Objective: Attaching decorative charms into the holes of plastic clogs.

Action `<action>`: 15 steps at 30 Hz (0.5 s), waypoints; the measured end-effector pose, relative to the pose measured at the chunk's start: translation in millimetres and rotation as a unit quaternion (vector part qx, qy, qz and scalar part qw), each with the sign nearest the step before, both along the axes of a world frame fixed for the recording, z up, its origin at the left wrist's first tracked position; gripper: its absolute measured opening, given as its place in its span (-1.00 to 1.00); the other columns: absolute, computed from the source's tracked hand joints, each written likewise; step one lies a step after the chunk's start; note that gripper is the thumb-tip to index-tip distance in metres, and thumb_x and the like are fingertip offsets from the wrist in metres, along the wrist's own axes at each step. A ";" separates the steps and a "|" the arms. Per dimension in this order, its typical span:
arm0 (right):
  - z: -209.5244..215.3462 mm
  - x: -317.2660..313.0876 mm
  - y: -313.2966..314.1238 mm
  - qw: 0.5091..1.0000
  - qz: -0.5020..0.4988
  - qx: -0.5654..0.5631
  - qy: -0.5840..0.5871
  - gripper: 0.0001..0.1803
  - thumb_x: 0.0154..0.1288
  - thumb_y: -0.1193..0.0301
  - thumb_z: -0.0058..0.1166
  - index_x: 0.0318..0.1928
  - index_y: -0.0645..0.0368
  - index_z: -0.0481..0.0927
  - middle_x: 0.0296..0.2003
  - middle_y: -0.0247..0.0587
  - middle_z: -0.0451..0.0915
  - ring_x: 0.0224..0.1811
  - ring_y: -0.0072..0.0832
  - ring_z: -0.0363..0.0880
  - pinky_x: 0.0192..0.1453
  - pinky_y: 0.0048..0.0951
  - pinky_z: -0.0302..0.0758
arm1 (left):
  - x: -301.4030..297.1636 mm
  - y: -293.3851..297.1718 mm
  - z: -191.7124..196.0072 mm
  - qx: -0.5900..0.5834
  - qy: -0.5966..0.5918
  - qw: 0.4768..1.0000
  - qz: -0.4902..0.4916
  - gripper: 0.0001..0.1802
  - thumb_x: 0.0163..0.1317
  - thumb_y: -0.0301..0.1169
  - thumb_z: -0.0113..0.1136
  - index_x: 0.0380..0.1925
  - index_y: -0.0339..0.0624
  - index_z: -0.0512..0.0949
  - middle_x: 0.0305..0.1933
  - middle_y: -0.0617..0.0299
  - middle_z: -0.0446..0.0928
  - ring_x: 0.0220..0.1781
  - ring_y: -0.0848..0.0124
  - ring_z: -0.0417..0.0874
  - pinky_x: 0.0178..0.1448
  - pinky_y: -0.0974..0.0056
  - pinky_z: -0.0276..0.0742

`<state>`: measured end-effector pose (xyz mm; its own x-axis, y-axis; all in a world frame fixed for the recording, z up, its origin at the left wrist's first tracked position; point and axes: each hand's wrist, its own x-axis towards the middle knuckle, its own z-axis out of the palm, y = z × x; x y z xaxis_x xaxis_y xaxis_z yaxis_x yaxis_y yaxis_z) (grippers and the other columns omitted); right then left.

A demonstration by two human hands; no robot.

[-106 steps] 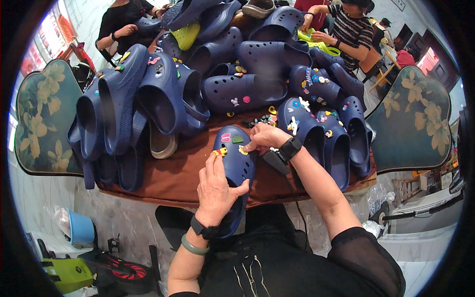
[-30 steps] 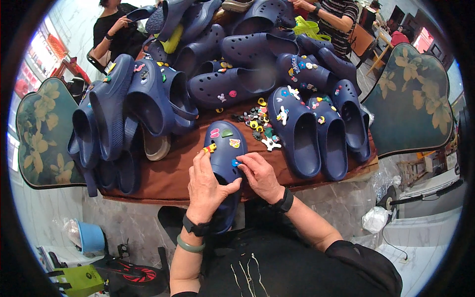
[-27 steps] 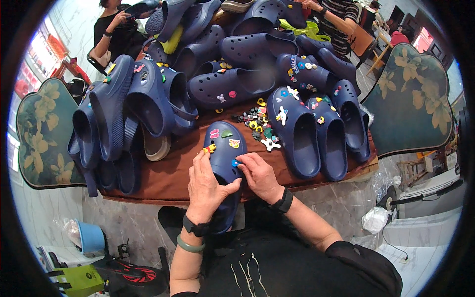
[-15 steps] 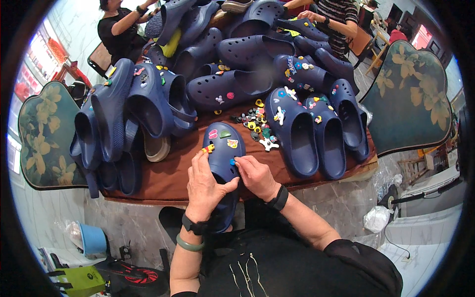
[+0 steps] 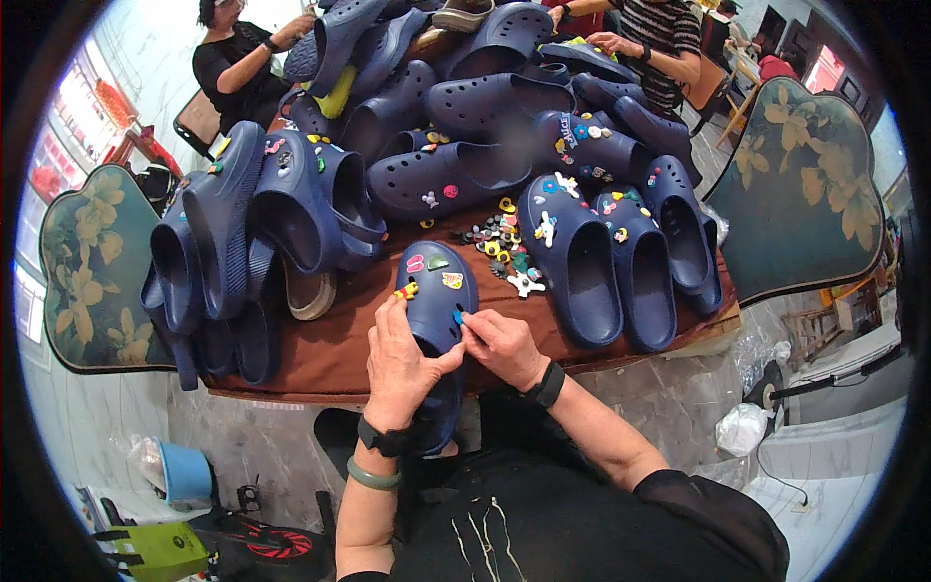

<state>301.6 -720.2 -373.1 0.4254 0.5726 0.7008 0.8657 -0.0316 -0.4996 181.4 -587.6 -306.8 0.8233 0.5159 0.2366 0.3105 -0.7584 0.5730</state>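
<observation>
A navy clog [image 5: 427, 318] stands toe-away at the table's front edge, its heel hanging past it toward me. My left hand [image 5: 396, 361] is closed round its left side, thumb across the opening. Pink, green, white-and-red and yellow-and-red charms sit on the clog's upper. With fingertips pinched, my right hand [image 5: 502, 347] holds a small blue charm [image 5: 459, 317] against the clog's right side, by the holes. Whether its stem is in a hole is hidden. Just beyond lies a pile of loose charms [image 5: 499, 242], with a white one [image 5: 525, 283] at its near end.
Decorated navy clogs [image 5: 572, 272] stand to the right, others [image 5: 215, 233] lean at the left, and more heap up behind on the brown tablecloth [image 5: 364, 310]. Two people work across the table. Floral chair backs [image 5: 97, 281] flank it; a blue bucket [image 5: 184, 472] stands lower left.
My right fingers have shifted slightly down, and the blue charm now looks turned more edge-on. My left hand and the clog stay nearly still. Across the table, both people's hands have moved.
</observation>
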 end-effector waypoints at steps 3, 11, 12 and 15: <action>-3.0 -0.3 -4.5 0.999 0.000 0.000 -0.049 -0.71 0.14 0.54 0.27 -0.09 0.25 0.62 -0.35 -0.17 0.61 -0.40 -0.28 0.67 -0.35 -0.35 0.62 | -1.0 -0.2 0.0 0.004 0.000 1.000 -0.001 0.02 -0.16 -0.12 0.56 0.28 -0.31 0.26 0.28 -0.04 0.32 0.21 -0.09 0.43 0.23 -0.05 0.47; 25.0 23.4 -21.6 0.994 0.004 -0.061 -0.094 -0.82 0.15 0.50 0.22 -0.19 0.18 0.62 -0.32 -0.16 0.62 -0.30 -0.26 0.63 -0.17 -0.21 0.55 | -4.4 0.7 4.6 0.018 -0.016 1.000 -0.008 0.03 -0.15 -0.12 0.55 0.29 -0.30 0.25 0.30 -0.02 0.31 0.25 -0.09 0.41 0.26 -0.05 0.45; 28.5 33.3 -23.4 0.984 -0.063 -0.110 -0.128 -0.91 0.17 0.50 0.14 -0.27 0.13 0.59 -0.34 -0.17 0.60 -0.25 -0.22 0.59 0.02 -0.14 0.45 | -4.2 -1.0 8.8 0.007 0.000 1.000 0.002 0.03 -0.15 -0.11 0.55 0.29 -0.30 0.25 0.31 -0.02 0.30 0.24 -0.09 0.40 0.26 -0.06 0.45; 26.3 66.0 -28.5 0.909 -0.208 -0.278 -0.232 -0.78 0.07 0.52 0.10 -0.21 0.16 0.63 -0.35 -0.20 0.58 0.04 -0.22 0.49 0.43 0.20 0.03 | -2.3 -2.7 7.8 -0.001 0.006 1.000 0.006 0.03 -0.16 -0.10 0.55 0.29 -0.29 0.26 0.31 -0.01 0.29 0.23 -0.08 0.40 0.25 -0.06 0.45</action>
<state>367.6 -748.7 -346.8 0.4180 0.7506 0.5118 0.8346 -0.5398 0.1101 179.1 -590.4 -299.0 0.8193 0.5269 0.2263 0.3271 -0.7535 0.5703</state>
